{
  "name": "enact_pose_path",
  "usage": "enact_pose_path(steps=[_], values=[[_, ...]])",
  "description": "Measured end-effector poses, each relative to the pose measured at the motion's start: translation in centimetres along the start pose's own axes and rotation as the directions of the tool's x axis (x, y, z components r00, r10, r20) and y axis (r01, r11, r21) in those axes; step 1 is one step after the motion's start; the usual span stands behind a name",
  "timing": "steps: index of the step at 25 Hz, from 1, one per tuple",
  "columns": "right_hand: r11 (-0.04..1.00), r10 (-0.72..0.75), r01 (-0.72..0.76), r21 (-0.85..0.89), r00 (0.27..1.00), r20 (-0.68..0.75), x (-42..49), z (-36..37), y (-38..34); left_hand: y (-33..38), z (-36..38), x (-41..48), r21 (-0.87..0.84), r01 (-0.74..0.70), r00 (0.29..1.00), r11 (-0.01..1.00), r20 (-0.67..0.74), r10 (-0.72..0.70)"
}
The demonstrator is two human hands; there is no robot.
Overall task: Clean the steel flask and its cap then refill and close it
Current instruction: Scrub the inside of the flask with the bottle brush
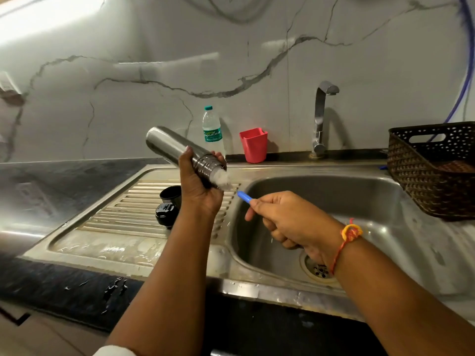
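My left hand grips the steel flask near its neck and holds it tilted, mouth down and to the right, over the edge of the sink basin. White bristles or foam show at the flask's mouth. My right hand is closed on a blue-handled brush, whose blue end points up-left toward the flask's mouth; whether it connects to the white bristles I cannot tell. Two black cap parts sit on the ribbed drainboard: a cup-shaped cap and a stopper, behind my left forearm.
A steel tap stands behind the basin, with no water running. A plastic water bottle and a red cup stand by the marble wall. A dark woven basket sits at the right. The drain lies below my right wrist. The counter edge is wet.
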State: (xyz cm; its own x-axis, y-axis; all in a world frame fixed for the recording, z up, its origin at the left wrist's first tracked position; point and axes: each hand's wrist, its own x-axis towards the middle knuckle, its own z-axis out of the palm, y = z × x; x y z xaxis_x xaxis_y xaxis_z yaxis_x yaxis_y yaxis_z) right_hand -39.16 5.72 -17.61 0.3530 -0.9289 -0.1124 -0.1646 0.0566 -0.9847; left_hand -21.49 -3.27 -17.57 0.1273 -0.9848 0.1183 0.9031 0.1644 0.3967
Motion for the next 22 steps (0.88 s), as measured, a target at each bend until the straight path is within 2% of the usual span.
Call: enact_pose_path(steps=[4, 6, 9, 12, 14, 16, 20, 22], values=[[0.997, 0.005, 0.000, 0.075, 0.998, -0.063, 0.9, 0.5, 0.4, -2.6, 0.6, -1.1, 0.175, 0.117, 0.991, 0.978, 0.046, -0.127], [0.999, -0.022, 0.027, 0.047, 0.994, -0.109, 1.1, 0.4, 0.5, -2.7, 1.1, -0.9, 0.211, 0.128, 0.989, 0.969, 0.046, -0.141], [0.980, -0.127, 0.099, -0.171, 0.979, -0.158, 1.7, 0.6, 0.8, -1.6, 0.7, -0.3, 0.193, 0.068, 0.998, 0.979, -0.003, -0.069], [0.884, -0.238, 0.158, -0.439, 0.962, -0.134, 2.0, 0.5, 1.1, -0.1, -0.3, 0.7, 0.164, -0.020, 0.996, 0.986, -0.085, 0.034], [0.812, -0.280, 0.155, -0.563, 0.950, -0.142, 1.7, -0.3, 1.2, 0.7, -0.3, 1.1, 0.135, -0.035, 0.991, 0.990, -0.124, 0.052], [0.742, -0.299, 0.114, -0.660, 0.938, -0.174, 1.7, -1.0, 1.3, 0.1, -0.2, 1.1, 0.150, -0.041, 0.986, 0.988, -0.151, 0.064], [0.651, -0.389, 0.105, -0.752, 0.896, -0.212, 2.3, -0.3, 1.6, -2.8, 0.0, 0.6, 0.369, 0.006, 0.989, 0.929, -0.141, 0.049], [0.579, -0.425, 0.085, -0.811, 0.880, -0.211, 2.1, -0.7, 1.5, -2.1, 0.0, 1.0, 0.378, 0.018, 0.986, 0.926, -0.159, 0.045]])
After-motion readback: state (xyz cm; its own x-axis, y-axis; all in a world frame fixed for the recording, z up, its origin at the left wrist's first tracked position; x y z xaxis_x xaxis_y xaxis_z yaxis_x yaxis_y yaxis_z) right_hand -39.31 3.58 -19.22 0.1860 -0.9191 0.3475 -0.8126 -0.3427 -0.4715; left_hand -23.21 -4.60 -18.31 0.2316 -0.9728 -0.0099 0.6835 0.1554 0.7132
